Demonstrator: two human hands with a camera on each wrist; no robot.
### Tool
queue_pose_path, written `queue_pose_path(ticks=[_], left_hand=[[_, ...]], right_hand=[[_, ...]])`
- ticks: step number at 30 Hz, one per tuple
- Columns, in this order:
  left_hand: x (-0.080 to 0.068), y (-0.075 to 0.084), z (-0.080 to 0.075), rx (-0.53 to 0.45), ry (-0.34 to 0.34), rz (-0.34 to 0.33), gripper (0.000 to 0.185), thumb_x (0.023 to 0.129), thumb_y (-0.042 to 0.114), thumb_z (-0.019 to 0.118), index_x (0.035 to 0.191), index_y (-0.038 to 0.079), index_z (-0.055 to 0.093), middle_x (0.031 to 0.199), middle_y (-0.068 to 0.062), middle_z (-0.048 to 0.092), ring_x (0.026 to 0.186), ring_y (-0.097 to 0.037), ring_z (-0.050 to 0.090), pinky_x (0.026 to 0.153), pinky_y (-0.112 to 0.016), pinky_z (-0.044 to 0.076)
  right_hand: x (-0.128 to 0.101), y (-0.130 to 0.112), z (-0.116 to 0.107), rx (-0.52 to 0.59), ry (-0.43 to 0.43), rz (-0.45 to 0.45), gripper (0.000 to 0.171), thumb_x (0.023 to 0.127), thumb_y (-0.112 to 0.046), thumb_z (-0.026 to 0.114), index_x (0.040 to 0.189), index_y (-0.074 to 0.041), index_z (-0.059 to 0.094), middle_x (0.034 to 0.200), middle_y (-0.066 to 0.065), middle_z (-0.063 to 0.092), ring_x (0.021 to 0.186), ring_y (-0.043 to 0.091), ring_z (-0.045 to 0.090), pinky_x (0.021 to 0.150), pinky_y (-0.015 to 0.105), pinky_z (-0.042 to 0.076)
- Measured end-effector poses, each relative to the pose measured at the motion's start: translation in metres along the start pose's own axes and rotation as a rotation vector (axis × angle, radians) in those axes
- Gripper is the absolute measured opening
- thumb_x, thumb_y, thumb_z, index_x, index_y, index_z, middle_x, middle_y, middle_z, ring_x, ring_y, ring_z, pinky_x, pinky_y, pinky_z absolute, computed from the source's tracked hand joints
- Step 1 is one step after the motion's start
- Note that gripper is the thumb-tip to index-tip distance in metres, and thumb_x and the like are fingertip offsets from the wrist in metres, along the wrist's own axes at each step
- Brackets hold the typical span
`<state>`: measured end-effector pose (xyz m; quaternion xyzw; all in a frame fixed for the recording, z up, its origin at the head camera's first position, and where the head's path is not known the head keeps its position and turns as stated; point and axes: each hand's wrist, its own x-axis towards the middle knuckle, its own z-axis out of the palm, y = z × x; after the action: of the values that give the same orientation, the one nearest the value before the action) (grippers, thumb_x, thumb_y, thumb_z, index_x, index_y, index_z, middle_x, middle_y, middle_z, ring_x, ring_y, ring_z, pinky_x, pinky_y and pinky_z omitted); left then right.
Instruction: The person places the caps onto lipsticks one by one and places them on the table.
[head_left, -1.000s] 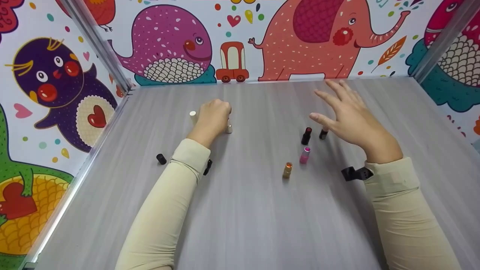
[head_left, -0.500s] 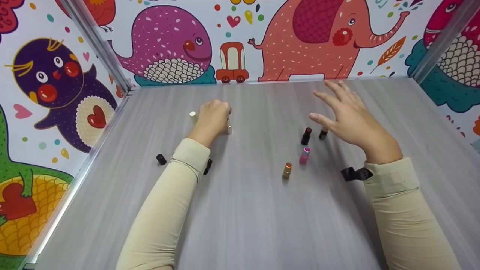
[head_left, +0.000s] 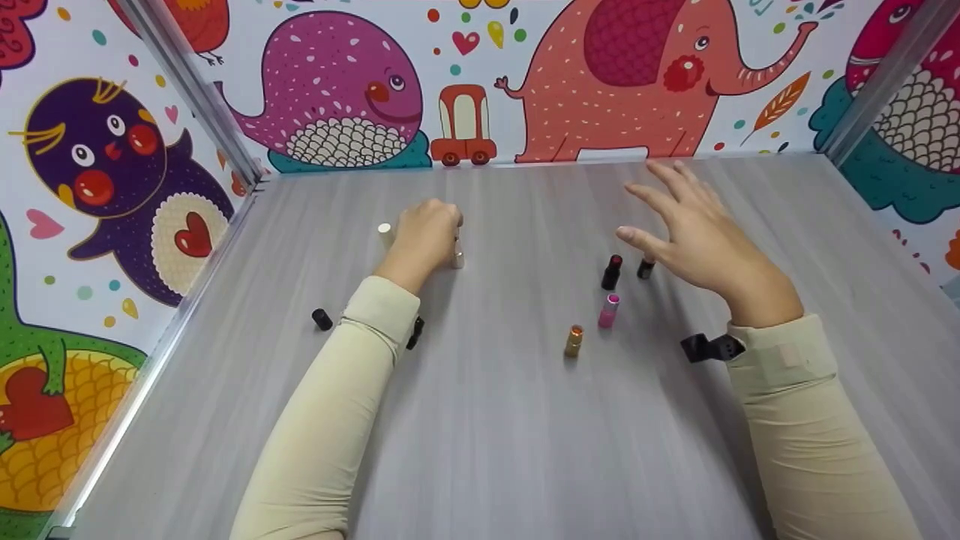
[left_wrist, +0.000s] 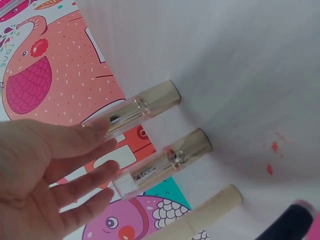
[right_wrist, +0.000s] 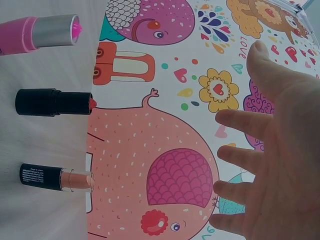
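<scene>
My left hand (head_left: 424, 236) reaches to the back left of the table. Its thumb and index finger pinch a clear-and-gold lipstick tube (left_wrist: 145, 107) near its clear end. A similar clear-and-gold tube (left_wrist: 175, 155) stands beside the other fingers, and past it is a cream tube (left_wrist: 215, 207). On the right, my right hand (head_left: 694, 232) hovers with fingers spread and holds nothing. Below and left of it stand uncapped lipsticks: a black one with a red tip (head_left: 612, 272), a black one with a nude tip (right_wrist: 50, 177), a pink one (head_left: 609, 311) and a gold one (head_left: 574, 341).
A small black cap (head_left: 322, 319) stands at the left, beside my left sleeve (head_left: 337, 412). Printed walls with cartoon animals edge the grey table (head_left: 487, 435) at the back and sides. A black wrist mount (head_left: 712, 347) hangs under my right cuff.
</scene>
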<state>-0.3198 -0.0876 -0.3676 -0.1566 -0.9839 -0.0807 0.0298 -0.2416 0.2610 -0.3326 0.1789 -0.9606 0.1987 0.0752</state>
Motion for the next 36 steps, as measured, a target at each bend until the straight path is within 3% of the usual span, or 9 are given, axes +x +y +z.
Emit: queue_pose_path(ticks=[4,9,14,17,21,25,31,36], left_hand=[[-0.003,-0.001,-0.01,-0.032,-0.009,-0.025,0.029,0.095,0.005,0.077,0.123,0.004,0.078,0.121,-0.016,0.075,0.111,-0.033,0.069,0.103,-0.05,0.057],[-0.017,-0.009,-0.04,-0.134,-0.002,-0.086,0.035,0.101,0.009,0.074,0.136,0.006,0.073,0.135,-0.014,0.071,0.127,-0.034,0.064,0.111,-0.049,0.052],[-0.042,-0.027,-0.065,-0.179,0.08,-0.069,0.025,0.099,0.007,0.074,0.123,0.004,0.078,0.122,-0.016,0.076,0.118,-0.035,0.069,0.105,-0.05,0.054],[-0.057,-0.037,-0.071,-0.195,0.08,-0.062,0.02,0.097,0.004,0.074,0.116,0.002,0.08,0.114,-0.018,0.078,0.11,-0.036,0.071,0.1,-0.05,0.057],[-0.075,-0.051,-0.065,-0.198,0.017,-0.074,0.018,0.095,0.002,0.074,0.111,0.002,0.082,0.11,-0.018,0.079,0.102,-0.036,0.072,0.092,-0.05,0.059],[-0.087,-0.064,-0.048,-0.177,-0.036,-0.101,0.019,0.093,0.002,0.075,0.111,0.002,0.081,0.107,-0.018,0.078,0.095,-0.035,0.071,0.086,-0.049,0.059],[-0.095,-0.074,-0.021,-0.135,-0.081,-0.172,0.029,0.094,0.007,0.08,0.122,-0.001,0.078,0.108,-0.019,0.076,0.095,-0.036,0.068,0.088,-0.052,0.059],[-0.096,-0.071,-0.011,-0.121,-0.083,-0.17,0.031,0.096,0.011,0.08,0.125,0.0,0.077,0.112,-0.02,0.075,0.092,-0.035,0.067,0.083,-0.05,0.06]], right_hand=[[0.0,0.0,0.0,0.002,-0.001,-0.001,0.072,0.103,-0.047,0.067,0.162,-0.013,0.045,0.176,0.016,0.019,0.164,0.04,0.003,0.128,0.068,0.004],[0.001,0.0,0.001,0.006,-0.008,0.001,0.072,0.103,-0.048,0.066,0.163,-0.013,0.044,0.177,0.015,0.018,0.164,0.04,0.002,0.128,0.069,0.004],[0.002,0.001,0.001,0.005,-0.013,0.006,0.073,0.103,-0.048,0.066,0.164,-0.014,0.044,0.177,0.015,0.017,0.164,0.039,0.001,0.127,0.071,0.005],[0.001,0.002,0.001,0.004,-0.016,0.01,0.073,0.103,-0.048,0.067,0.164,-0.015,0.044,0.177,0.014,0.018,0.164,0.04,0.002,0.127,0.071,0.006],[0.0,0.002,0.001,0.01,-0.02,0.018,0.073,0.102,-0.048,0.068,0.164,-0.016,0.044,0.177,0.013,0.018,0.164,0.039,0.003,0.126,0.073,0.008],[0.001,0.002,0.003,0.01,-0.018,0.016,0.073,0.102,-0.049,0.068,0.163,-0.016,0.045,0.177,0.013,0.019,0.164,0.039,0.003,0.126,0.072,0.008],[0.001,0.002,0.003,0.013,-0.018,0.002,0.072,0.103,-0.048,0.067,0.163,-0.014,0.045,0.177,0.014,0.018,0.164,0.04,0.003,0.127,0.071,0.006],[0.0,0.001,0.0,0.008,-0.018,0.014,0.072,0.103,-0.047,0.067,0.163,-0.015,0.044,0.177,0.013,0.018,0.164,0.039,0.002,0.126,0.072,0.007]])
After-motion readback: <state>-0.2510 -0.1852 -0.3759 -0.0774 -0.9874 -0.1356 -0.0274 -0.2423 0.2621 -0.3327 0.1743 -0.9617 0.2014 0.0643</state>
